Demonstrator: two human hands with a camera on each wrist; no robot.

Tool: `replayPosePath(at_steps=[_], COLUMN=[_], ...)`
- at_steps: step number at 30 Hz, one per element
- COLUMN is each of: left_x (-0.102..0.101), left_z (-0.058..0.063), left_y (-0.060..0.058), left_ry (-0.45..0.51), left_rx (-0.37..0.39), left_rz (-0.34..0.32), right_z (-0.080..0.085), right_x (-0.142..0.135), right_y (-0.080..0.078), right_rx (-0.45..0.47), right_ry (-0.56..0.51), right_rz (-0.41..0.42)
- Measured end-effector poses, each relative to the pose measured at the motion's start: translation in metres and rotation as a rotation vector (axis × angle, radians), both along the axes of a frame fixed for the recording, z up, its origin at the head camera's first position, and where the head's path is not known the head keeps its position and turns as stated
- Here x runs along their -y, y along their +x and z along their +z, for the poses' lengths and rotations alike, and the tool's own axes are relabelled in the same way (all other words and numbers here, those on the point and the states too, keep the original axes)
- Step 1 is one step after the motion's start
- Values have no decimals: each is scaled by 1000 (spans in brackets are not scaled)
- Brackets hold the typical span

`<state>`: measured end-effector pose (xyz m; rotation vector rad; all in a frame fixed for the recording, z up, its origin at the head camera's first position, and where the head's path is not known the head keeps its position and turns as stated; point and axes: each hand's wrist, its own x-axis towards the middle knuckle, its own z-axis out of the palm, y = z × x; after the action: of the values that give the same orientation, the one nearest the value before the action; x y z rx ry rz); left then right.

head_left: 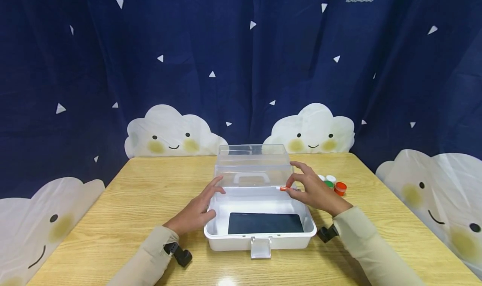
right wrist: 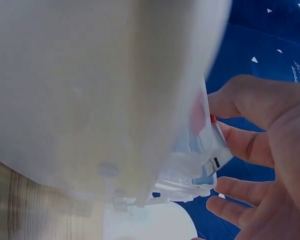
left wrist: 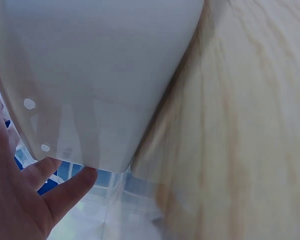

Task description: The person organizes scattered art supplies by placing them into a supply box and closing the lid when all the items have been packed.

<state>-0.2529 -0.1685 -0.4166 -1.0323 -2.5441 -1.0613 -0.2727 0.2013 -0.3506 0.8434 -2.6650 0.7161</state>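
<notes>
My right hand (head_left: pixel 314 190) pinches a small red-and-white tube (head_left: pixel 282 188) between thumb and fingers, over the right rear of a white plastic box (head_left: pixel 260 241). In the right wrist view, the flat pale end of the tube (right wrist: pixel 217 155) sticks out beside my fingers. My left hand (head_left: pixel 196 210) rests at the box's left side, fingers extended at the rear corner and thumb by the rim. From the left wrist, two fingertips (left wrist: pixel 87 175) show at the box's edge. A dark flat rectangle (head_left: pixel 265 223) lies inside on the box floor.
The clear lid (head_left: pixel 253 175) with its handle stands tipped back behind the box. A white latch (head_left: pixel 260 248) hangs at the front. Several small jars, including a red one (head_left: pixel 340 188) and a green one (head_left: pixel 329 184), stand right of the right hand on the wooden table (head_left: pixel 150 194).
</notes>
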Motion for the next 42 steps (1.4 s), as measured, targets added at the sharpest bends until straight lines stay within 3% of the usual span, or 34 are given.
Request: replayPosePath(at_steps=[24, 42], left_x=[0, -1], left_z=[-2, -5], left_y=[-2, -4], left_ry=[12, 15], left_rx=[-20, -13], left_rz=[-8, -9], right_z=[-2, -3], right_x=[3, 3], right_y=[2, 2], right_rx=[-42, -19], right_ry=[45, 61], right_rz=[14, -5])
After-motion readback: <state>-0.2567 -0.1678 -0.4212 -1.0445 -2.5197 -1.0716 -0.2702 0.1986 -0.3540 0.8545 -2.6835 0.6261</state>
